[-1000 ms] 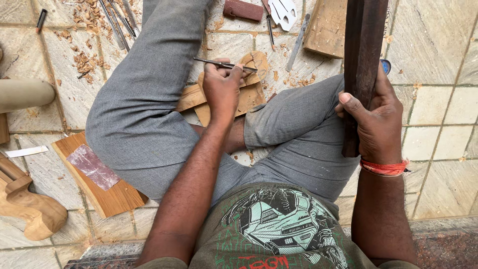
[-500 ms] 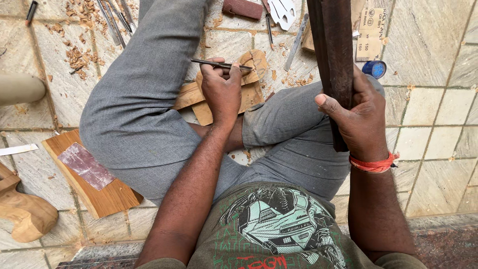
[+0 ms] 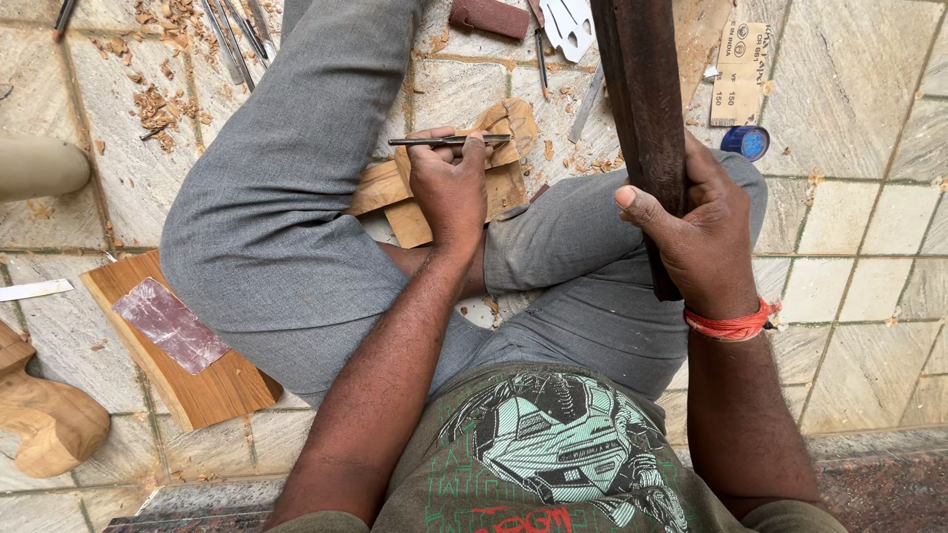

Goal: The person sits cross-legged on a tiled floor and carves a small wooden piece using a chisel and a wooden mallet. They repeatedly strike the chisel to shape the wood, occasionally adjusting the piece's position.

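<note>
**Dark bar drawn closer over the right knee**

Beside the carved wood piece (image 3: 449, 183), the left hand (image 3: 449, 188) pinches a thin chisel (image 3: 444, 141) flat across it. Compared with a second ago, the right hand (image 3: 706, 232), wrapped around the dark bar (image 3: 642, 109), has moved nearer that piece.

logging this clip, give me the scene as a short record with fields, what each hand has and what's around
left hand: holds a thin metal chisel against a pale wood carving
right hand: grips a dark wooden bar, held up
posture: seated cross-legged on a stone tile floor
nearby: wood board with sandpaper sheet, wood shavings, small blue cap
</note>
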